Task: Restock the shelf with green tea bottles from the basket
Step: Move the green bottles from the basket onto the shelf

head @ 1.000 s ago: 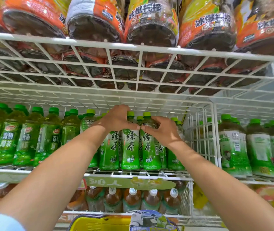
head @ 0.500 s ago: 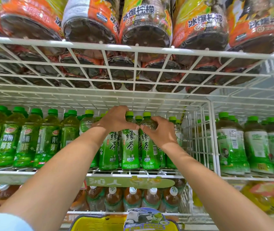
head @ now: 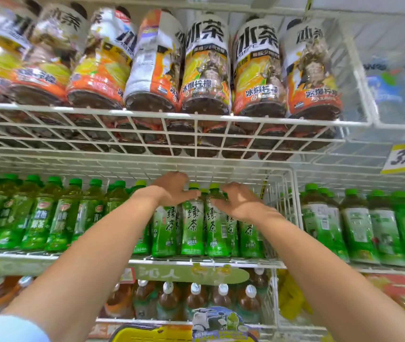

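At the front edge of the wire shelf (head: 142, 262), we see the green tea bottles (head: 193, 230) standing upright in a tight row. Our left grip (head: 172, 191) curls round the neck of one. Our right grip (head: 239, 204), blurred, seems to pinch its neighbour's neck. The yellow basket (head: 142, 336) sits below.

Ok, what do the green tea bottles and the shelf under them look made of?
Green tea bottles: likely clear plastic, tea showing through above glossy printed green labels. Shelf: thin wire grid, probably metal with a white coating.
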A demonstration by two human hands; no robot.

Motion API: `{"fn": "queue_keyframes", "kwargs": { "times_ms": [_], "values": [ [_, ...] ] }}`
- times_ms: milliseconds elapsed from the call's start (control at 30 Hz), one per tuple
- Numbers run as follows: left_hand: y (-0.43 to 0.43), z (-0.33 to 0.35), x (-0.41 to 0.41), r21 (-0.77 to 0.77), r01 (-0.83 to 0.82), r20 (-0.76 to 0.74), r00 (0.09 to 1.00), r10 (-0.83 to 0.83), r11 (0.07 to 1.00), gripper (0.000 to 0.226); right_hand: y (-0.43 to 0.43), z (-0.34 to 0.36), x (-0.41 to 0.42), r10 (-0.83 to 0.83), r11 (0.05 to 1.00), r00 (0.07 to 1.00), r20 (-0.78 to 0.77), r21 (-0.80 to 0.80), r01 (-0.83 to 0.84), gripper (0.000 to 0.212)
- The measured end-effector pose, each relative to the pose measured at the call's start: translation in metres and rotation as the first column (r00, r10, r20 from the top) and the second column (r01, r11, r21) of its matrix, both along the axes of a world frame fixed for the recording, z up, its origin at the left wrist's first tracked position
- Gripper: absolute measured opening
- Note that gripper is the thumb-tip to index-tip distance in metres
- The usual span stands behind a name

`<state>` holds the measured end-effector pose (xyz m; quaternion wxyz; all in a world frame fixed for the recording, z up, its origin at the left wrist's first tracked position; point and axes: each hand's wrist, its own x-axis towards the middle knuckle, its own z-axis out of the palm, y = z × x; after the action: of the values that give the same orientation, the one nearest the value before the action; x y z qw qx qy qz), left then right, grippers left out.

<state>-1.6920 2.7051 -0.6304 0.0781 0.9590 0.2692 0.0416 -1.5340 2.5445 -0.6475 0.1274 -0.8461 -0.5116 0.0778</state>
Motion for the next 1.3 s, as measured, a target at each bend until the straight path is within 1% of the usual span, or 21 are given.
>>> {"fn": "queue_keyframes", "kwargs": {
  "times_ms": [67,133,167,233,300,367,400,500,600,733,867,967,1100,1200,1300],
  "values": [
    [-0.018,0.010,-0.012,-0.020,-0.038,-0.062,0.997,0.036,0.999,0.081,-0.019,0.011,-0.009,0.059,0.993,0.998,0.014,-0.100,-0.057,0.070],
    [-0.040,0.016,-0.024,-0.059,-0.090,-0.113,0.990,0.083,0.994,0.088,-0.035,0.020,-0.020,0.130,0.980,0.987,0.099,-0.160,-0.114,0.073],
    [-0.051,0.019,-0.030,-0.047,-0.113,-0.140,0.984,0.105,0.992,0.090,-0.042,0.024,-0.025,0.140,0.978,0.980,0.139,-0.176,-0.115,0.077],
    [-0.071,0.022,-0.040,0.047,-0.106,-0.164,0.980,0.112,0.993,0.092,-0.057,0.030,-0.034,0.145,0.975,0.969,0.202,-0.195,-0.105,0.083],
    [-0.090,0.023,-0.049,0.124,-0.044,-0.157,0.986,0.063,0.991,0.085,-0.074,0.036,-0.042,0.170,0.973,0.954,0.247,-0.198,-0.122,0.083],
    [-0.109,0.024,-0.054,0.135,-0.001,-0.145,0.989,0.020,0.991,0.071,-0.091,0.038,-0.047,0.202,0.971,0.938,0.282,-0.180,-0.155,0.081],
    [-0.117,0.024,-0.056,0.137,0.009,-0.145,0.989,0.011,0.990,0.068,-0.099,0.039,-0.050,0.213,0.971,0.931,0.295,-0.171,-0.168,0.081],
    [-0.141,0.021,-0.063,0.142,0.012,-0.152,0.988,0.010,0.990,0.069,-0.118,0.035,-0.056,0.231,0.968,0.924,0.305,-0.171,-0.185,0.078],
    [-0.160,0.012,-0.073,0.143,0.017,-0.180,0.984,0.009,0.990,0.064,-0.135,0.024,-0.064,0.266,0.958,0.913,0.310,-0.186,-0.216,0.076],
    [-0.171,-0.001,-0.095,0.169,-0.007,-0.204,0.978,0.042,0.986,0.078,-0.144,0.012,-0.077,0.312,0.944,0.906,0.288,-0.199,-0.262,0.073],
    [-0.176,-0.018,-0.125,0.200,-0.039,-0.203,0.976,0.080,0.979,0.074,-0.134,-0.007,-0.102,0.391,0.918,0.882,0.265,-0.179,-0.353,0.072],
    [-0.178,-0.038,-0.155,0.154,-0.092,-0.218,0.968,0.124,0.984,0.069,-0.122,-0.032,-0.128,0.464,0.884,0.864,0.197,-0.172,-0.435,0.071],
    [-0.180,-0.079,-0.193,0.094,-0.172,-0.266,0.945,0.191,0.981,0.065,-0.110,-0.082,-0.163,0.544,0.835,0.832,0.109,-0.167,-0.524,0.063],
    [-0.176,-0.118,-0.213,0.037,-0.203,-0.320,0.925,0.204,0.978,0.054,-0.109,-0.130,-0.182,0.558,0.815,0.829,0.045,-0.215,-0.538,0.067],
    [-0.171,-0.162,-0.220,-0.009,-0.199,-0.371,0.911,0.182,0.980,0.059,-0.110,-0.184,-0.191,0.547,0.809,0.837,-0.014,-0.246,-0.533,0.064]
  ]
}}
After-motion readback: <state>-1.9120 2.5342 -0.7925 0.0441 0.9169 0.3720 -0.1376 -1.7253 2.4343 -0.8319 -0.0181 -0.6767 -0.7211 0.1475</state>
